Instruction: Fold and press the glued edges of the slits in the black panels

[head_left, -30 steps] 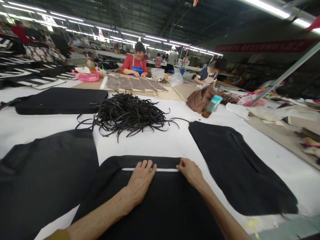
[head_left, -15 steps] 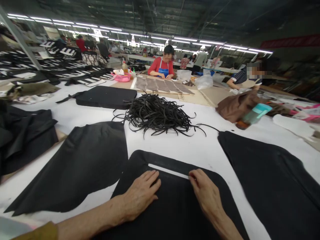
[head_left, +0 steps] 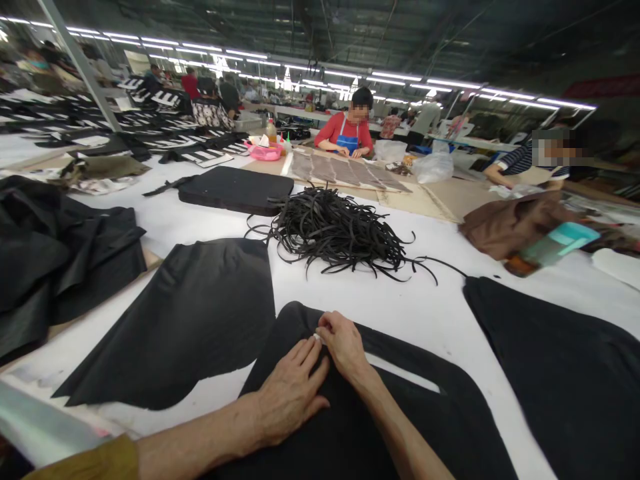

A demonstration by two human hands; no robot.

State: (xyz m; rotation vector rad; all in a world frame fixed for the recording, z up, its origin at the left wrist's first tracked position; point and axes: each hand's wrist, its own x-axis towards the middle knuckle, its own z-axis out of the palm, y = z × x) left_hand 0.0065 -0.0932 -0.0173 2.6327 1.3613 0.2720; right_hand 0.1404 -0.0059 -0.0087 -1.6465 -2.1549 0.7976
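A black fabric panel [head_left: 440, 427] lies on the white table in front of me, with a thin white strip [head_left: 400, 375] running along its far part. My left hand [head_left: 290, 393] rests flat on the panel, fingers stretched out toward the strip's left end. My right hand [head_left: 343, 343] has crossed over beside it and pinches the left end of the white strip between fingertips. A heap of black straps [head_left: 340, 230] lies beyond the panel.
More black panels lie left [head_left: 200, 313] and right [head_left: 565, 360]. A crumpled black pile [head_left: 55, 247] sits far left, a flat black stack [head_left: 235, 189] behind. A brown bag [head_left: 510, 223] and teal-capped bottle [head_left: 550, 248] lie right. Other people work at far tables.
My right hand has moved from the strip's right end across to its left end and pinched it. The view has swung left. My left hand stayed flat on the panel.
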